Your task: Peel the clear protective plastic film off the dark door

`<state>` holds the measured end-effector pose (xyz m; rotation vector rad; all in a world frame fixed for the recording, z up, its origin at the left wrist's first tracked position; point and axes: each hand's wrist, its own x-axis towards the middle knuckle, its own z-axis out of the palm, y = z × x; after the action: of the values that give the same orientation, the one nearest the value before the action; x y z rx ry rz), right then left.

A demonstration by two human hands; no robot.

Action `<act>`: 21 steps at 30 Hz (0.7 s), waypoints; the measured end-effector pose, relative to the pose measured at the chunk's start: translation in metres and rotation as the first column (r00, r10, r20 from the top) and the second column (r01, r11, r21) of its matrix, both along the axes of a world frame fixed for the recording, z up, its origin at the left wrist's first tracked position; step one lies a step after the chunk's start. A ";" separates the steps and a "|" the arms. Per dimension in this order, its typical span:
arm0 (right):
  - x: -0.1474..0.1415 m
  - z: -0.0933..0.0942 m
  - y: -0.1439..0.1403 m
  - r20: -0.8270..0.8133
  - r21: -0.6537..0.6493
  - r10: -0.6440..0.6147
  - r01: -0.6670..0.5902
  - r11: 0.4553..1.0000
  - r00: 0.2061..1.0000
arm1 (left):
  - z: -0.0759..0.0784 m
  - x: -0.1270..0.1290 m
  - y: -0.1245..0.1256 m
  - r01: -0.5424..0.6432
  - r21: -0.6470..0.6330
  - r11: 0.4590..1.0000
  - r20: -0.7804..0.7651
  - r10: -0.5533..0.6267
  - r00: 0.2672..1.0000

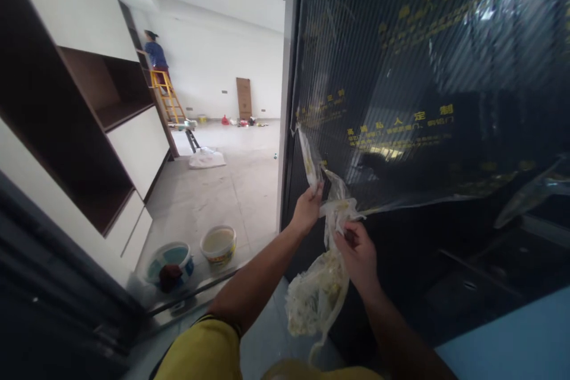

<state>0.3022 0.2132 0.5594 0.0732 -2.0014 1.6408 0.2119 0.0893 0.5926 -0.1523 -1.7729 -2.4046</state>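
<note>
A dark ribbed door panel (427, 249) stands on the right, its upper part covered by clear plastic film (401, 83) with yellow printed characters. The film's lower edge runs ragged across the panel. My left hand (307, 209) is closed on a torn strip of this film near the panel's left edge. Just below and to the right, my right hand (360, 255) pinches another gathered part of the film. From there a crumpled wad of film (314, 297) hangs down, with a thin tail trailing under it.
Two buckets, one blue with a dark cloth (170, 276) and one white (218, 244), stand by the door sill. Cabinets (138, 148) line the left. Farther in, a person (155, 53) is on a yellow ladder (171, 98), and a brown board (244, 98) leans against the wall.
</note>
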 end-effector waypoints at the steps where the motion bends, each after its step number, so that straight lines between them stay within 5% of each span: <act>1: 0.000 0.002 -0.001 -0.004 -0.003 0.017 -0.017 1.000 1.000 | 0.001 0.005 0.006 0.048 0.026 0.999 0.015 -0.048 0.999; 7: -0.007 0.003 -0.007 -0.079 0.114 0.035 -0.025 0.993 0.996 | 0.017 0.024 0.026 0.429 0.357 0.830 0.091 -0.488 0.868; 10: 0.002 0.003 -0.007 -0.150 0.303 0.066 -0.018 0.953 0.987 | 0.017 0.030 0.020 0.478 0.305 0.823 0.060 -0.518 0.853; 14: 0.021 0.017 0.010 -0.199 0.556 0.141 -0.007 0.831 0.970 | 0.010 0.023 0.009 0.426 0.276 0.862 0.015 -0.447 0.895; 16: 0.028 0.029 0.035 -0.292 0.470 -0.046 0.185 0.863 0.955 | 0.008 0.019 0.003 0.390 0.262 0.883 0.076 -0.422 0.904; 18: 0.032 0.042 0.072 -0.340 0.182 -0.348 0.424 0.887 0.874 | 0.008 0.018 -0.004 0.357 0.253 0.899 0.152 -0.401 0.903; 21: 0.030 0.068 0.138 -0.271 -0.179 -0.641 0.617 0.766 0.718 | 0.005 0.021 -0.020 0.315 0.230 0.921 0.221 -0.364 0.905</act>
<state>0.3323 0.3511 0.6274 -0.3271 -1.4752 1.1588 0.2324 0.0698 0.5976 -0.1399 -1.7246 -2.9526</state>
